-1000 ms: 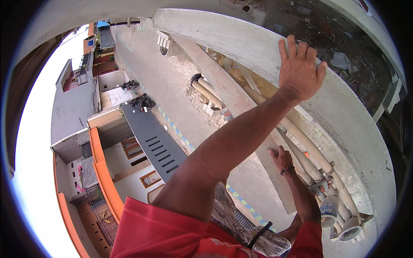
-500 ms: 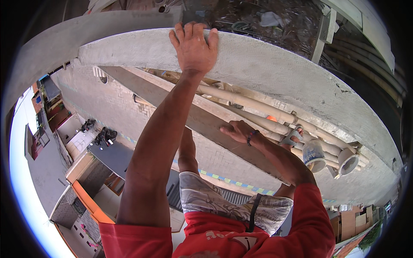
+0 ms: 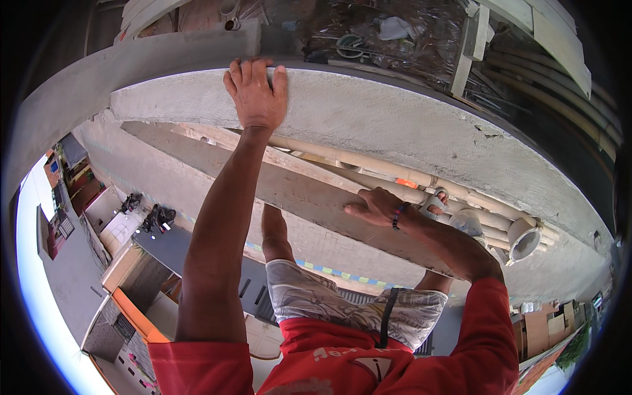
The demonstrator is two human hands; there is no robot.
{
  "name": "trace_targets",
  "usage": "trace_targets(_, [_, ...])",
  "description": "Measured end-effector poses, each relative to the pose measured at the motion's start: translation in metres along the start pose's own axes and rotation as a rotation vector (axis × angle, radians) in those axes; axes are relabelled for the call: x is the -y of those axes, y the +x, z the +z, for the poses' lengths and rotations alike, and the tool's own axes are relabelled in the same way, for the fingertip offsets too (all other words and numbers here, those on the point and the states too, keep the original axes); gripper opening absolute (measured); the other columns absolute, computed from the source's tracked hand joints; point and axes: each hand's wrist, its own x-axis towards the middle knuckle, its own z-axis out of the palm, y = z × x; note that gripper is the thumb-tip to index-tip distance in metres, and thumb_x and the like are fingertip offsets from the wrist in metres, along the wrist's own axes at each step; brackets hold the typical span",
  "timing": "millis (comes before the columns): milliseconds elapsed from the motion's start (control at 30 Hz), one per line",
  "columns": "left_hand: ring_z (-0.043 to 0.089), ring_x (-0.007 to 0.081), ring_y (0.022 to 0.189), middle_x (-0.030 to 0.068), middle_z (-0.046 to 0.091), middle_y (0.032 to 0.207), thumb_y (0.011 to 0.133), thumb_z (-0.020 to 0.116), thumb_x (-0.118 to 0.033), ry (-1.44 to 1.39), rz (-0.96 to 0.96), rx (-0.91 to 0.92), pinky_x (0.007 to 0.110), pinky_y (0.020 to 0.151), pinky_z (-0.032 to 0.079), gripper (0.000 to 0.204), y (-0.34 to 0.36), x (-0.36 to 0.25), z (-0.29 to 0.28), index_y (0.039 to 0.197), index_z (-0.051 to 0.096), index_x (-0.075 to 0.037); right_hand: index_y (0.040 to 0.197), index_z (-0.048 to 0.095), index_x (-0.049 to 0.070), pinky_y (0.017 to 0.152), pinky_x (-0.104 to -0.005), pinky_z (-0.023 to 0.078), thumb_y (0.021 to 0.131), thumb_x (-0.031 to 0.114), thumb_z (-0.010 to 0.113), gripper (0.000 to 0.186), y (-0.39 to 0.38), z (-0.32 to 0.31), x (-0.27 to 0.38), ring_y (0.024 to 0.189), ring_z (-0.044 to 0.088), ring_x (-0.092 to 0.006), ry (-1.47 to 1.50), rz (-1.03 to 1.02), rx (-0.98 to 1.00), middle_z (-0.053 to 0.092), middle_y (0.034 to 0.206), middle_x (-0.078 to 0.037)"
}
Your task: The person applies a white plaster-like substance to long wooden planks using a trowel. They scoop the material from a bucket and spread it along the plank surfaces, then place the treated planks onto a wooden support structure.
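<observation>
My left hand [image 3: 258,95] lies on a grey concrete ledge [image 3: 368,99], arm stretched forward, fingers a little apart and tips at its far edge. Below the ledge, a long grey-brown plank [image 3: 296,191] slants from upper left to lower right. My right hand [image 3: 378,207], with a dark beaded bracelet at the wrist, grips the plank's upper edge. Its thumb lies along the near face; the other fingers fold over the edge and are partly hidden.
Under the ledge run several bamboo poles [image 3: 388,181], with a sandalled foot [image 3: 436,203] on them. A white bucket [image 3: 525,240] sits at their right end. Far below lie a street with parked motorcycles [image 3: 158,218] and house fronts. Clear plastic sheeting [image 3: 421,56] covers the area beyond the ledge.
My left hand has shifted left along the ledge. My right hand stays on the plank, appearing slightly farther right and lower. The whole view has shifted a little.
</observation>
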Motion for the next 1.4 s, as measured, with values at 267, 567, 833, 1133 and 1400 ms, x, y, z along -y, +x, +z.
trace_targets(267, [0.034, 0.0374, 0.127, 0.0129, 0.052, 0.118, 0.092, 0.047, -0.038, -0.005, 0.012, -0.006, 0.055, 0.110, 0.016, 0.035, 0.001, 0.001, -0.001, 0.107, 0.056, -0.008, 0.090, 0.061, -0.007, 0.069, -0.0465, 0.050, 0.089, 0.058, 0.052, 0.066, -0.036, -0.033, 0.003, 0.074, 0.065, -0.0373, -0.043, -0.048, 0.107, 0.063, 0.072, -0.026])
trace_targets(567, [0.036, 0.0373, 0.125, 0.0117, 0.053, 0.116, 0.093, 0.047, -0.036, 0.032, 0.034, -0.015, 0.054, 0.109, 0.018, 0.032, 0.004, 0.003, 0.001, 0.106, 0.056, -0.008, 0.093, 0.060, -0.007, 0.071, -0.0479, 0.050, 0.089, 0.059, 0.051, 0.067, -0.079, -0.057, -0.007, 0.075, 0.065, -0.0386, -0.110, -0.072, 0.198, 0.063, 0.074, -0.025])
trace_targets(833, [0.036, 0.0349, 0.125, 0.0104, 0.053, 0.116, 0.093, 0.048, -0.035, 0.028, 0.045, -0.044, 0.052, 0.109, 0.018, 0.029, 0.000, 0.003, 0.001, 0.106, 0.056, -0.010, 0.097, 0.059, -0.005, 0.072, -0.0485, 0.050, 0.090, 0.060, 0.049, 0.067, -0.139, -0.053, -0.011, 0.078, 0.066, -0.0401, -0.133, 0.009, 0.285, 0.064, 0.076, -0.027])
trace_targets(1133, [0.038, 0.0345, 0.124, 0.0102, 0.053, 0.115, 0.093, 0.046, -0.036, 0.055, 0.069, -0.019, 0.051, 0.108, 0.020, 0.030, 0.003, 0.005, 0.003, 0.106, 0.055, -0.010, 0.092, 0.058, -0.005, 0.070, -0.0479, 0.049, 0.090, 0.060, 0.049, 0.065, -0.171, -0.058, -0.014, 0.074, 0.067, -0.0386, -0.184, -0.022, 0.192, 0.063, 0.073, -0.026])
trace_targets(1400, [0.041, 0.0383, 0.120, 0.0146, 0.056, 0.111, 0.090, 0.050, -0.038, 0.088, 0.051, -0.095, 0.052, 0.106, 0.022, 0.035, 0.001, 0.005, 0.002, 0.103, 0.059, -0.007, 0.117, 0.054, -0.003, 0.072, -0.0438, 0.053, 0.087, 0.050, 0.060, 0.061, -0.179, -0.033, -0.028, 0.082, 0.063, -0.0417, -0.224, -0.051, 0.116, 0.050, 0.113, -0.032])
